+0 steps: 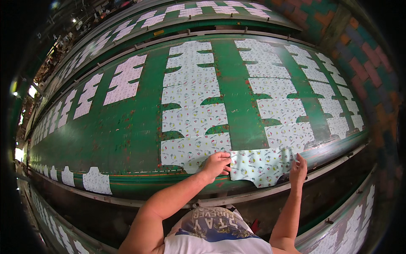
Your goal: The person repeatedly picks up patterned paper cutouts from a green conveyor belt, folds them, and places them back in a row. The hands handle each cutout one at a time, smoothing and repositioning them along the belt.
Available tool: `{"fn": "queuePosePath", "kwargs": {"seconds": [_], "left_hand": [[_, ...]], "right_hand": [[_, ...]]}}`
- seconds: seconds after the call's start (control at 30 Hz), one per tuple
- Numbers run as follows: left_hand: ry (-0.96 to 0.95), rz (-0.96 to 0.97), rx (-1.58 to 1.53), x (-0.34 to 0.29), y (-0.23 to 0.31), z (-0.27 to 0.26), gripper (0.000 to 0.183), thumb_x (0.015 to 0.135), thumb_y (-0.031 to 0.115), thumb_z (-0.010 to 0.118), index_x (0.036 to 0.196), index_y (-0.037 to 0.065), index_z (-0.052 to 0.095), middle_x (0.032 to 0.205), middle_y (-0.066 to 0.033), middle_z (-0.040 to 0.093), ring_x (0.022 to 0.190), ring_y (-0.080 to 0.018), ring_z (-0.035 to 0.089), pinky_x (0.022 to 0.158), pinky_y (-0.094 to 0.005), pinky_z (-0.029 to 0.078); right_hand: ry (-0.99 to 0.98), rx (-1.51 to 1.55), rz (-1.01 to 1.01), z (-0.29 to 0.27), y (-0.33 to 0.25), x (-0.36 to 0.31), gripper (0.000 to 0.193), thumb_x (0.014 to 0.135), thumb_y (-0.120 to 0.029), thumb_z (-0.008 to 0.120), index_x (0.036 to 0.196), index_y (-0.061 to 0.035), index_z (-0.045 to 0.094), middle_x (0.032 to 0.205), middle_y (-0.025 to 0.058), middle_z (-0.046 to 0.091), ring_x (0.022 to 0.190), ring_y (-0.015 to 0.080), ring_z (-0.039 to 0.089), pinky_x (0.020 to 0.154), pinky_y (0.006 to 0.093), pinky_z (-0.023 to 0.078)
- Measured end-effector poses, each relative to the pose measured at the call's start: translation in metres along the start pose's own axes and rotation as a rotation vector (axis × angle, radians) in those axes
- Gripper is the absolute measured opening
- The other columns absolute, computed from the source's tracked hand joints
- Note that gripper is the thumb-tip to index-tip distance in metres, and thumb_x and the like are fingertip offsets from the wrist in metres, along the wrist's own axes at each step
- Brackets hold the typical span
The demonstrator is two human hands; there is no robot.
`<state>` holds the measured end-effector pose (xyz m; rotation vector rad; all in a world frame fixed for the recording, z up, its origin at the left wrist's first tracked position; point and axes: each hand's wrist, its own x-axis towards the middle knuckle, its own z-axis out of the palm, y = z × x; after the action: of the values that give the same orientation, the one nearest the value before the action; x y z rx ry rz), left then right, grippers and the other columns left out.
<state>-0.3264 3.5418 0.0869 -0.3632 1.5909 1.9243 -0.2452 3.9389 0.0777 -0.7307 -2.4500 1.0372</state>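
A pale mint cut fabric piece (260, 166) with a small colourful print is stretched between my two hands at the near edge of the green table (242, 122). Its lower edge, with curved cut-outs, hangs over the table's rounded front. My left hand (217, 165) pinches its left upper corner, just beside a column of printed fabric pieces (190, 118). At the opposite corner, my right hand (298, 167) grips the fabric between thumb and fingers. Another column of printed pieces (277, 111) lies flat beyond it.
More columns of pieces (124, 80) run along the table to the left, with others (312, 63) at the right. A rail (237, 198) follows the near edge. Another long table (203, 8) with pieces stands behind, and further tables (338, 230) are at my sides. A patterned brick floor (368, 72) lies right.
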Motion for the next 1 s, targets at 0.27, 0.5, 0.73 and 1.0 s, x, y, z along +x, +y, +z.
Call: {"fn": "queuePosePath", "kwargs": {"seconds": [0.27,0.5,0.73,1.0], "left_hand": [[-0.021,-0.035,0.110,-0.048,0.001,-0.081,0.033,0.111,0.016,0.064,0.137,-0.003,0.068,0.096,-0.0121,0.075,0.081,-0.0209,0.078,0.073,-0.0333,0.065],[0.126,0.203,-0.115,-0.099,0.002,-0.179,0.046,0.091,-0.003,0.062,0.136,-0.008,0.066,0.089,-0.0120,0.075,0.082,-0.0230,0.079,0.073,-0.0327,0.065],[0.327,0.357,-0.058,-0.129,-0.024,-0.282,0.036,0.112,0.016,0.061,0.144,0.001,0.067,0.097,-0.0121,0.078,0.073,-0.0194,0.077,0.066,-0.0310,0.062],[0.693,0.653,1.323,-0.121,-0.011,-0.349,0.085,0.107,0.040,0.070,0.173,0.001,0.034,0.181,-0.0205,0.030,0.169,-0.0432,0.022,0.138,-0.0601,0.015]], "right_hand": [[0.165,-0.142,-0.381,0.039,-0.028,-0.034,0.041,0.094,-0.002,0.077,0.134,-0.0064,0.072,0.134,0.0153,0.070,0.129,0.0390,0.063,0.112,0.0501,0.050],[0.100,-0.086,-0.551,0.074,-0.126,-0.064,0.034,0.090,0.002,0.078,0.123,-0.0056,0.076,0.122,0.0151,0.074,0.117,0.0386,0.067,0.106,0.0500,0.053],[-0.091,-0.183,-0.790,0.100,-0.214,-0.109,0.033,0.087,0.000,0.081,0.119,-0.0068,0.077,0.119,0.0114,0.074,0.115,0.0372,0.067,0.102,0.0495,0.053],[-0.293,-0.276,-0.921,0.114,-0.266,-0.143,0.030,0.090,-0.002,0.078,0.119,-0.0053,0.077,0.116,0.0123,0.076,0.112,0.0374,0.068,0.103,0.0488,0.054]]}}
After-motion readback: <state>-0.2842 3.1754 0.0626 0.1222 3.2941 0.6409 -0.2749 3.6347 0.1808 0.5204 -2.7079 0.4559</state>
